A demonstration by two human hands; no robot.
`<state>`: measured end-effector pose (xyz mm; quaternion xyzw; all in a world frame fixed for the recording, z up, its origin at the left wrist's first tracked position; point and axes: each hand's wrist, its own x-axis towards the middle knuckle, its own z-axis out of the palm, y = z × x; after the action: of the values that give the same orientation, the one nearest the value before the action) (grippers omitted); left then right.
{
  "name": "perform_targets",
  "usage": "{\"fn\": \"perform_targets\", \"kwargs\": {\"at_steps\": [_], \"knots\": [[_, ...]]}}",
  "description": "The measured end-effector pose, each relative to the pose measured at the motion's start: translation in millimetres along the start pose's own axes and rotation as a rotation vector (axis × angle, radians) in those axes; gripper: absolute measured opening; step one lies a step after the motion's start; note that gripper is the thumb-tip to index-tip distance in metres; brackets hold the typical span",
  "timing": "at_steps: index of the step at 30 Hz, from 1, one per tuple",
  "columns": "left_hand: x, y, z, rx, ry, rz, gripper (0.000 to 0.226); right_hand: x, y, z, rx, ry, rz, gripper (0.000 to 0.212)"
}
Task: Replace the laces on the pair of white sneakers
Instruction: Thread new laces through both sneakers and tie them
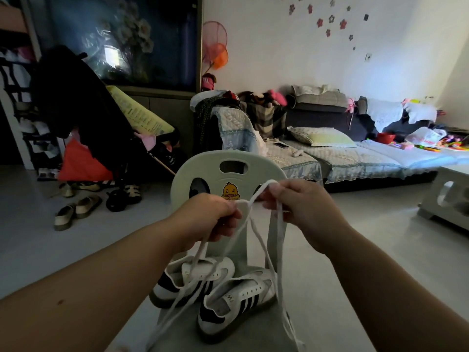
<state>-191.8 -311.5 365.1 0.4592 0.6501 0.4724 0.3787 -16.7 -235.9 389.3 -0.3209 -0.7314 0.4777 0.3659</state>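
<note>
A: Above a small chair (pixel 203 168), left hand (pixel 213 217) and right hand (pixel 299 209) each pinch white laces (pixel 279 250).
B: And the sneakers (pixel 238 298)?
A: On its seat, side by side below; lace ends run off-frame, fingertips mostly hidden.

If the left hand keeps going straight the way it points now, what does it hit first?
Probably the backrest of the pale chair, near its duck sticker: the left hand, gripping the white laces, points forward and slightly right at it. Depth is unclear from this single view.
</note>
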Motion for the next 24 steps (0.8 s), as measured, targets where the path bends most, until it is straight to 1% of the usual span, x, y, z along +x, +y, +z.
{"fn": "perform_targets", "kwargs": {"at_steps": [2, 5, 8, 10, 12, 14, 15, 16, 18, 19, 21, 24], "knots": [[2.8, -5.8, -5.8, -0.020, 0.061, -0.068, 0.028, 3.0, 0.0, -5.8, 0.222, 0.047, 0.071, 0.020], [6.2, -13.8, -16.8, -0.021, 0.148, -0.144, 0.029, 9.3, -1.2, -15.0, 0.430, 0.144, 0.147, 0.022], [11.0, -20.8, -27.0, -0.146, 0.242, -0.206, 0.031, 14.4, -4.1, -24.9, 0.649, 0.192, 0.208, 0.025], [16.2, -26.2, -32.0, -0.208, 0.317, -0.216, 0.032, 16.4, -6.5, -31.7, 0.727, 0.228, 0.243, 0.029], [20.7, -27.8, -36.3, -0.276, 0.386, -0.188, 0.030, 18.4, -7.7, -37.4, 0.771, 0.302, 0.270, 0.031], [21.3, -22.8, -41.4, -0.461, 0.418, -0.149, 0.029, 21.9, -8.2, -43.4, 0.833, 0.400, 0.273, 0.026], [19.4, -18.3, -44.2, -0.577, 0.414, -0.134, 0.032, 23.9, -7.8, -47.1, 0.830, 0.456, 0.267, 0.024], [16.3, -13.7, -46.6, -0.678, 0.399, -0.125, 0.035, 25.3, -7.1, -51.1, 0.778, 0.505, 0.257, 0.022], [11.5, -6.4, -49.3, -0.787, 0.352, -0.111, 0.038, 27.2, -3.4, -58.6, 0.565, 0.543, 0.222, 0.023], [10.3, -3.5, -48.8, -0.801, 0.323, -0.102, 0.038, 27.3, -0.9, -59.9, 0.452, 0.520, 0.202, 0.024], [8.1, 0.9, -43.2, -0.751, 0.274, -0.081, 0.036, 27.4, 6.0, -56.5, 0.300, 0.425, 0.174, 0.025], [4.1, 7.4, -24.1, -0.530, 0.223, -0.018, 0.030, 26.0, 7.6, -39.7, 0.178, 0.278, 0.138, 0.020]]}}
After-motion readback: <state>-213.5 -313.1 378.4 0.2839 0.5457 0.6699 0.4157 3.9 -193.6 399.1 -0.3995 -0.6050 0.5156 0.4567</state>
